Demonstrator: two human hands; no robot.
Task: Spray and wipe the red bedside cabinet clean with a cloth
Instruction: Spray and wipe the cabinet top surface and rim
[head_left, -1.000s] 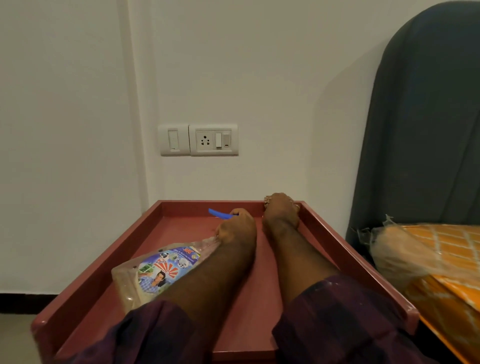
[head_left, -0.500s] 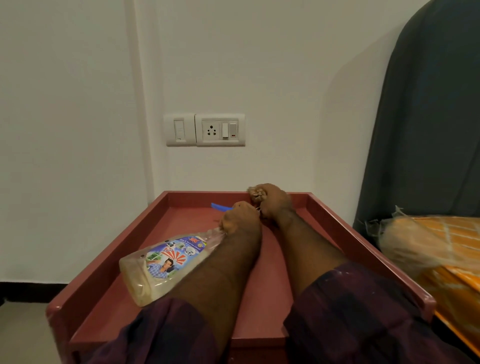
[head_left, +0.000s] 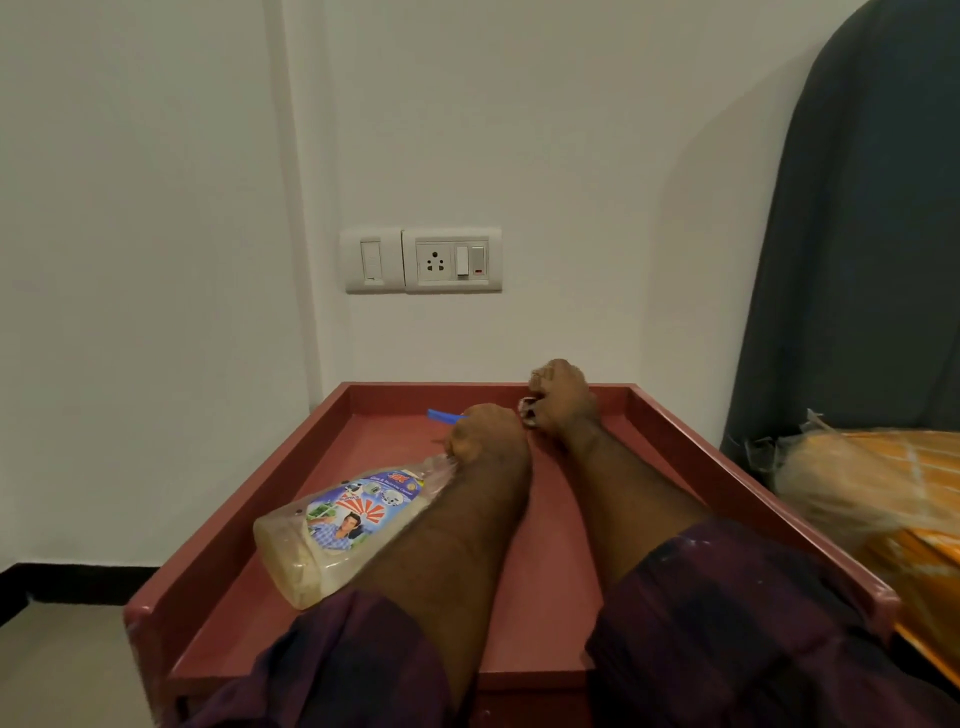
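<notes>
The red bedside cabinet (head_left: 260, 530) has a raised rim round its top. My left hand (head_left: 485, 434) grips the neck of a clear spray bottle (head_left: 343, 525) with a colourful label. The bottle lies tilted along my forearm, and its blue nozzle (head_left: 444, 415) points to the far left. My right hand (head_left: 563, 397) is curled at the far rim of the cabinet, holding a small bunched cloth (head_left: 529, 410) of which only a pale bit shows.
A white wall with a switch and socket plate (head_left: 423, 260) stands right behind the cabinet. At the right are a dark grey headboard (head_left: 857, 234) and an orange mattress in plastic wrap (head_left: 883, 499). Grey floor (head_left: 57, 670) lies at the lower left.
My right hand has slid left along the far rim and lifted slightly onto it. The left hand and bottle keep their place on the cabinet top; the view has shifted.
</notes>
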